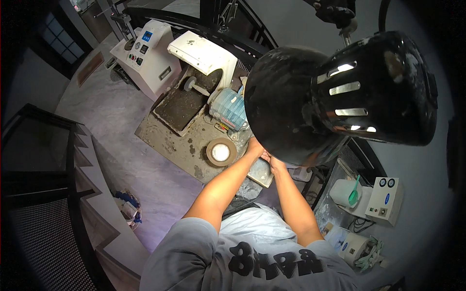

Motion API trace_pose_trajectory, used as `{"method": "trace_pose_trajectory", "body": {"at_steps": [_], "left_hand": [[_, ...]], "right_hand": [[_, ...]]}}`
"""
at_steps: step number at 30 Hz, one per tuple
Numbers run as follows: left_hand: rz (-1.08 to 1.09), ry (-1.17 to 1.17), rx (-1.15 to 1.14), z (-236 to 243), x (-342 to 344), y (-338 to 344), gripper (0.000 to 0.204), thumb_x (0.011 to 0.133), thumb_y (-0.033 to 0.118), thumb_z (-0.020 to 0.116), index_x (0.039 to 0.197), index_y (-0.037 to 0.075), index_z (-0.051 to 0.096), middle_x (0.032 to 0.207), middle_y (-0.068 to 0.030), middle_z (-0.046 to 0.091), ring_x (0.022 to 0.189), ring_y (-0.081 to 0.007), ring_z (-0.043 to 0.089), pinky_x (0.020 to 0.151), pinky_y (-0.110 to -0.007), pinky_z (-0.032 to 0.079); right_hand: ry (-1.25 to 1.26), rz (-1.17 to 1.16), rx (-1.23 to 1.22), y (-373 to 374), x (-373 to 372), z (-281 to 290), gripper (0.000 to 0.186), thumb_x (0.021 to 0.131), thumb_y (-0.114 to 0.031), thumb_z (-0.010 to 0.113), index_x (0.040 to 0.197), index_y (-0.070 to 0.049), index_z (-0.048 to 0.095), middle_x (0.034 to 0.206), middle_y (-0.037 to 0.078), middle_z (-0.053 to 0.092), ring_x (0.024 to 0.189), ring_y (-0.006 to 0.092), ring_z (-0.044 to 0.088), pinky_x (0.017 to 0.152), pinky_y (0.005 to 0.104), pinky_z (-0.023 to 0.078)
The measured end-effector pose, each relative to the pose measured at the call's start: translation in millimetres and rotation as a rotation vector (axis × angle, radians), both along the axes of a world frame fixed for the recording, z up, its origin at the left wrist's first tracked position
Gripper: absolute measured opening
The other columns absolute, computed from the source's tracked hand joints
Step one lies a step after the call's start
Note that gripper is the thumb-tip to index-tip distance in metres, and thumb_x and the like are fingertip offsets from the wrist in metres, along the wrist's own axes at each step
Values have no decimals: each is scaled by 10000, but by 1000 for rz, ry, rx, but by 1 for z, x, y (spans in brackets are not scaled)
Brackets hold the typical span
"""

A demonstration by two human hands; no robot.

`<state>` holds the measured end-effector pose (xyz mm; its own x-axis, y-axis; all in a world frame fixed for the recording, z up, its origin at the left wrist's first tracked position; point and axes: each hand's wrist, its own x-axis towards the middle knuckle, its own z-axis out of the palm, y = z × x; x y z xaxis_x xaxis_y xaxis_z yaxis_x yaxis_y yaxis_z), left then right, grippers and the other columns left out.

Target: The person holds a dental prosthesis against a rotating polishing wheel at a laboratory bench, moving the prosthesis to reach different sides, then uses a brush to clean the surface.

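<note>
My left hand and my right hand meet beneath a black lamp shade, which covers much of both. The few fingers that show are bent and close together; whatever they hold is hidden. Just below them sits a pale, light-rimmed tray. Left of my left hand stands a round brown dish with a bright white middle. Beyond it, a blue motor on the grimy bench carries a shaft with a grey wheel over a dark, wet-looking pan.
A white hood stands behind the pan. Further left is a white control machine. At right are a white tub with a green scoop and a white gauge box. The lamp hangs low over my hands.
</note>
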<state>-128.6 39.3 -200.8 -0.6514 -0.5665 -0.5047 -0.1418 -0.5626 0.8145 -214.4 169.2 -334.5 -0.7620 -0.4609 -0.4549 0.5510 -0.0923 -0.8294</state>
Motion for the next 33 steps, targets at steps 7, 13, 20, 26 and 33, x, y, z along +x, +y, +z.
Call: {"method": "trace_pose_trajectory", "body": {"at_steps": [7,13,20,26,33], "left_hand": [[122,95,371,-80,-5,3,196,828,16,476,644,58,528,598,-56,567,476,-135,529,405,-279,421],[227,151,470,-91,-3,24,224,811,-49,435,622,55,495,540,-48,493,431,-135,459,368,-283,366],[214,105,681,-11,-9,28,129,793,72,582,678,31,540,556,-75,528,404,-143,467,346,-274,338],[249,91,672,-28,-8,18,108,801,83,579,713,31,545,591,-73,545,430,-141,484,372,-271,359],[243,113,677,-30,-9,32,90,810,95,574,752,30,552,632,-70,565,460,-138,504,403,-268,384]], "right_hand": [[132,322,266,-34,29,94,193,882,-168,553,1002,-19,570,848,82,596,696,151,580,605,254,509],[193,337,266,-22,14,78,272,891,-197,514,1096,-19,497,941,82,533,786,155,524,652,256,461],[130,394,-98,6,-41,31,448,931,-294,422,1282,-25,354,1208,83,402,1053,178,416,844,277,381],[15,254,-273,-33,-9,108,604,961,-420,343,1402,-23,225,1427,80,267,1282,184,302,1041,289,263],[230,-42,159,-14,-3,100,473,870,-169,539,1300,-50,383,1033,142,586,595,206,597,395,277,503]]}}
